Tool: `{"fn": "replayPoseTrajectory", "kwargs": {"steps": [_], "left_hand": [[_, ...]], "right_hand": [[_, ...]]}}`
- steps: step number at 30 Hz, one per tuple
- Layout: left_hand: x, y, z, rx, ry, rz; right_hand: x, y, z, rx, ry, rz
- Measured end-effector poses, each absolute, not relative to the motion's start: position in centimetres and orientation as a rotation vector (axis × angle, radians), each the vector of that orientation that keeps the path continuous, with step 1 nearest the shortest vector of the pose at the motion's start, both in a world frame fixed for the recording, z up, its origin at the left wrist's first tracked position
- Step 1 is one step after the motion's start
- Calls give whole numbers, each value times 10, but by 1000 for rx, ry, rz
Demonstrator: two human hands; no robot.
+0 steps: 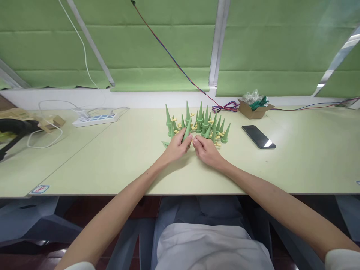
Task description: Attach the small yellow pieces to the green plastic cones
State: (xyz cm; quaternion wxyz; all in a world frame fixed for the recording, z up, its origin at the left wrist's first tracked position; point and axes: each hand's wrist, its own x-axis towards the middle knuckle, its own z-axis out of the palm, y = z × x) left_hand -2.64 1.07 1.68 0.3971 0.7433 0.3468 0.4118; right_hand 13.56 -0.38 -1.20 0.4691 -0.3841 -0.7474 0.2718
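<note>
Looked like an office or workroom.
Had a pale table (98, 161) beneath the left hand (178, 146) and right hand (207, 150), green blinds (163, 45) beyond them, a power strip (97, 120) left of the left, a phone (258, 136) right of the right.

arms (146, 180) extended, hands (177, 145) close together, fingers (198, 141) curled

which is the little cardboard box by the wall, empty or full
Full: crumpled clear plastic and something dark green rise above the rim of the cardboard box.
</note>
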Motion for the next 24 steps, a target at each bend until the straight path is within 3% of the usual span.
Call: {"fn": "replayPoseTrajectory", "kwargs": {"steps": [14, 24], "left_hand": [[-28, 12, 14, 2024, 977, 1067], [-28, 11, 19, 1711, 857, 948]], "right_hand": [[135, -3, -13, -936, -1830, 685], [137, -4, -8, -927, -1864, 609]]}}
